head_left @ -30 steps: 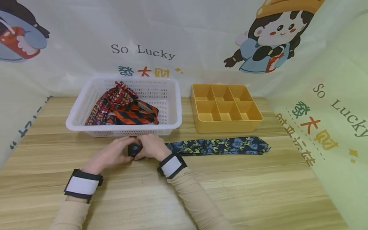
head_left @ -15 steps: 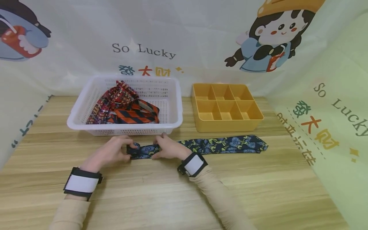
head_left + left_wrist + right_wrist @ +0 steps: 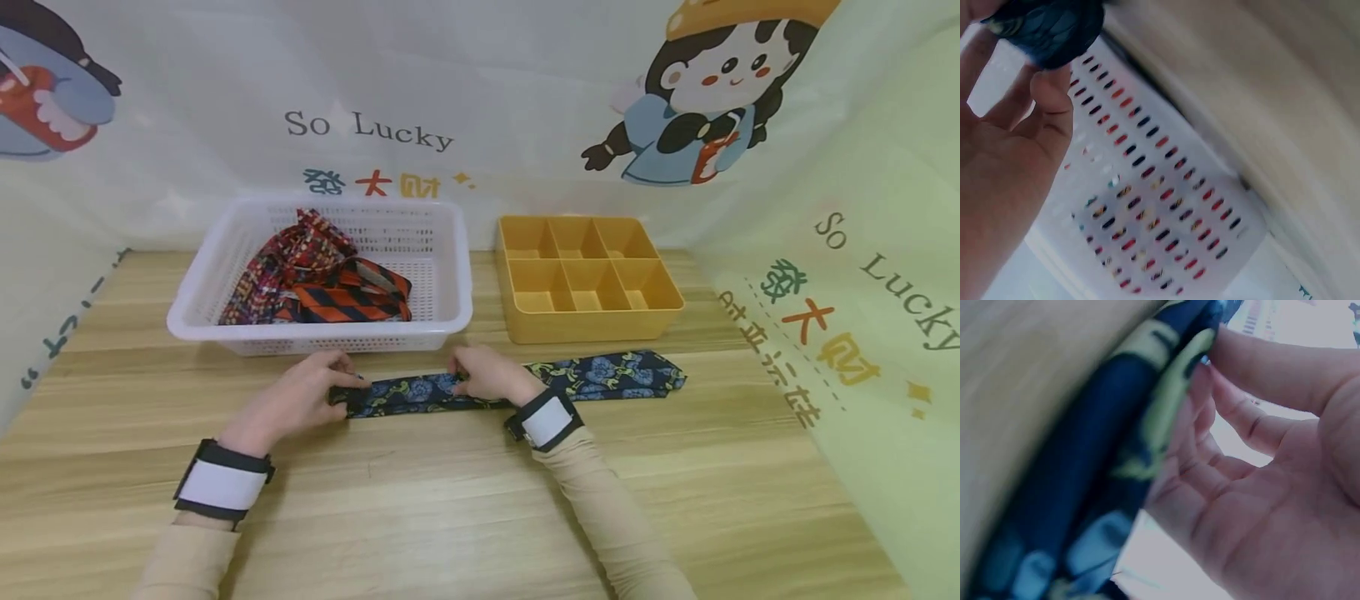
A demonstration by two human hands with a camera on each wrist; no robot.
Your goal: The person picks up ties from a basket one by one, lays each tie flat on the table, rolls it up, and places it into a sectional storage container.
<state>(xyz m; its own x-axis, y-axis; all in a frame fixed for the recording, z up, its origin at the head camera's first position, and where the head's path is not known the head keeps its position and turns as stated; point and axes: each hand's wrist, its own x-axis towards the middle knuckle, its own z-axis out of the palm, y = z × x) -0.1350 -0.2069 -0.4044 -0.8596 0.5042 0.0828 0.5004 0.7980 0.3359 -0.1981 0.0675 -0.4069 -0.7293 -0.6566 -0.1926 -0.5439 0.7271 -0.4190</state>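
Note:
A navy necktie [image 3: 408, 393] with blue flowers and yellow-green figures lies lengthwise across the table, its pointed wide end to the right. My left hand [image 3: 294, 398] holds its left end, which is bunched into a small roll [image 3: 1054, 31] in the left wrist view. Farther right along the same tie, my right hand [image 3: 491, 375] pinches it between thumb and fingers. Close up in the right wrist view, the folded edge of the tie [image 3: 1091, 444] runs past the fingertips.
Behind the left hand stands a white perforated basket [image 3: 183, 323] holding a multicoloured woven tie [image 3: 255, 283] and an orange-and-navy striped tie [image 3: 337, 302]. A yellow divided box [image 3: 592, 327] sits right of it. Printed cloth hangs behind and at the sides.
My right hand has slid right along the necktie, baring more of it between the hands. The tie's wide end has shifted slightly left. My left hand stays at the rolled end.

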